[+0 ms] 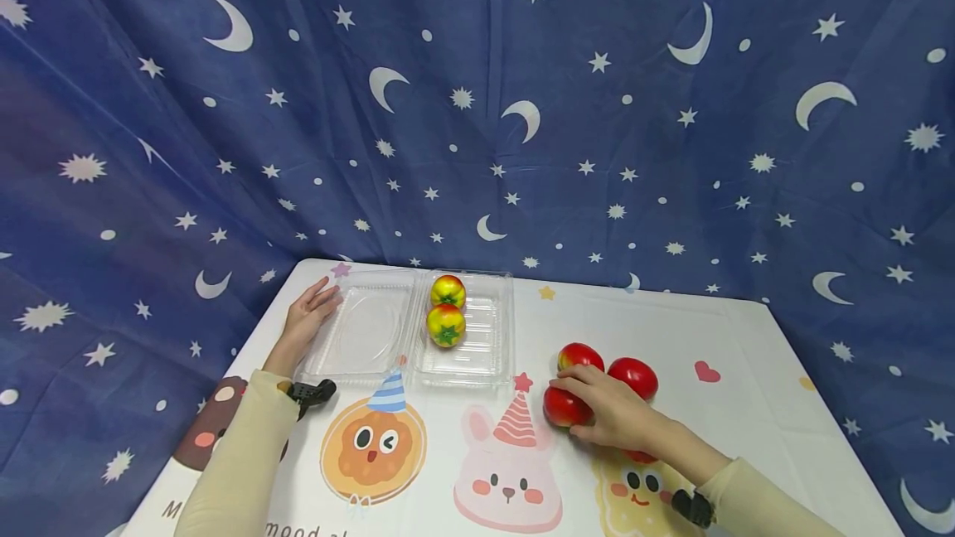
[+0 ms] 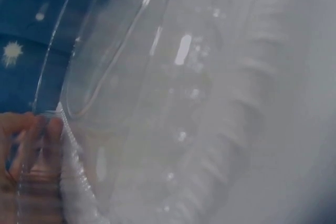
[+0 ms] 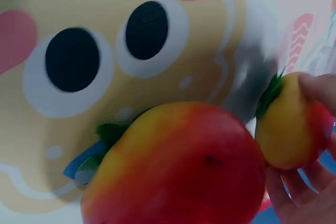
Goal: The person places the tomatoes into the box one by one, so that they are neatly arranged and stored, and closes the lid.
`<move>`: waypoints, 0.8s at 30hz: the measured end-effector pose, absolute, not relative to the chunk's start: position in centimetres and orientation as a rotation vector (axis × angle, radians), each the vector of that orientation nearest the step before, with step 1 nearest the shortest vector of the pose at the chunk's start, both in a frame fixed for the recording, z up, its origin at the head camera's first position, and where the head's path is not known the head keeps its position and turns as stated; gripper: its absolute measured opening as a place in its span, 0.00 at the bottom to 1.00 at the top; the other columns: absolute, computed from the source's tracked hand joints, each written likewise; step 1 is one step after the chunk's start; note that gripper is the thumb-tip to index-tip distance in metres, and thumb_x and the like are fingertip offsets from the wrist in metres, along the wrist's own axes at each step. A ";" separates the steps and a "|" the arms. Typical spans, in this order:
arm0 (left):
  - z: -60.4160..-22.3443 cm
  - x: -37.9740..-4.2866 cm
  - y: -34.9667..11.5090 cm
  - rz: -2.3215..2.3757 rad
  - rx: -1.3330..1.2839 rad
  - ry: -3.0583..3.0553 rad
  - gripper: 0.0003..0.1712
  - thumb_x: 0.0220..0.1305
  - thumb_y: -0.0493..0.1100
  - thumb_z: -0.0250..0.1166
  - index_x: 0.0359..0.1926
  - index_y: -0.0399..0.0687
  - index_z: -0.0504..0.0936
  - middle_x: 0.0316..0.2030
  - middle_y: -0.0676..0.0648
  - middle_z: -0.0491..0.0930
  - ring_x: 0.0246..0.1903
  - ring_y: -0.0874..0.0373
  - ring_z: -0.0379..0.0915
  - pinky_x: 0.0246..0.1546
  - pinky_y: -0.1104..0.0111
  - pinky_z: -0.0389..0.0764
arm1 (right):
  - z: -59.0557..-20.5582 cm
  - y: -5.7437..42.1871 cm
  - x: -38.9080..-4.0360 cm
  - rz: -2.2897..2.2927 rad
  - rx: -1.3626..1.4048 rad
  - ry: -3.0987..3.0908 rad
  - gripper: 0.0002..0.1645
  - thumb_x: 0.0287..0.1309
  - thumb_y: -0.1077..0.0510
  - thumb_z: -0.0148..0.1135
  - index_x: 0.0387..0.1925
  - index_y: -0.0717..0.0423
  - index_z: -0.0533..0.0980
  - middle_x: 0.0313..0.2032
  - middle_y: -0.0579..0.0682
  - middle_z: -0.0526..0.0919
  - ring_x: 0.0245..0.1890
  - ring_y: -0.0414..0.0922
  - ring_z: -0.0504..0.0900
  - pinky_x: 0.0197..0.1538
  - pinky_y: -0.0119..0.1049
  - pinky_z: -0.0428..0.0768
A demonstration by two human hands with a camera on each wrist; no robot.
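My right hand (image 1: 615, 411) grips a red-and-yellow fruit (image 1: 567, 407) with a green leafy cap, thumb on one side and fingers on the other in the right wrist view. Close by lie another red fruit (image 1: 578, 355) and a third red fruit (image 1: 632, 377). A large fruit (image 3: 184, 166) fills the front of the right wrist view. My left hand (image 1: 307, 317) rests its relaxed fingers at the left edge of the clear plastic box's lid (image 1: 361, 371). Two fruits, a rear fruit (image 1: 448, 292) and a front fruit (image 1: 446, 326), sit in the left half of the box's base (image 1: 488, 371).
The white table cover (image 1: 716, 330) carries printed cartoon figures, among them a rabbit (image 1: 507, 487) and a round face (image 1: 373, 447). A blue curtain (image 1: 477, 189) with moons and stars hangs right behind the table's back edge. The hinged box lies opened out near that edge.
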State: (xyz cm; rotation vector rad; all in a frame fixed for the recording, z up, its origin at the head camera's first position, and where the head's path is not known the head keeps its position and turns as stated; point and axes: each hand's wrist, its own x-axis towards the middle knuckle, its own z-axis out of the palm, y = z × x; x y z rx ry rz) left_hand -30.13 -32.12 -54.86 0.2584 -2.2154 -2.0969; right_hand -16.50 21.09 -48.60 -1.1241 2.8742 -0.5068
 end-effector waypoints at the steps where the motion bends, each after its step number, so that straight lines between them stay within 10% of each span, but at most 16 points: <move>1: -54.8 -30.2 -32.1 -2.097 0.257 -2.216 0.37 0.72 0.35 0.59 0.77 0.46 0.54 0.70 0.36 0.63 0.69 0.49 0.61 0.49 0.84 0.73 | -48.5 21.0 -16.5 -0.529 -1.106 2.865 0.43 0.38 0.51 0.83 0.59 0.49 0.76 0.56 0.47 0.77 0.55 0.47 0.76 0.48 0.50 0.84; 14: -54.5 -29.8 -32.1 -2.134 0.255 -2.212 0.38 0.72 0.36 0.59 0.77 0.46 0.53 0.71 0.36 0.61 0.70 0.49 0.58 0.54 0.81 0.73 | -46.7 19.6 -17.6 -1.060 -0.937 2.633 0.36 0.45 0.47 0.79 0.57 0.50 0.77 0.49 0.44 0.76 0.48 0.46 0.78 0.45 0.30 0.81; 24: -54.9 -30.2 -32.3 -2.141 0.252 -2.179 0.38 0.71 0.35 0.59 0.77 0.44 0.54 0.70 0.36 0.61 0.69 0.50 0.60 0.51 0.82 0.74 | -45.1 17.8 -21.0 -1.258 -0.858 2.552 0.30 0.51 0.53 0.74 0.56 0.57 0.78 0.48 0.50 0.82 0.45 0.48 0.78 0.43 0.37 0.83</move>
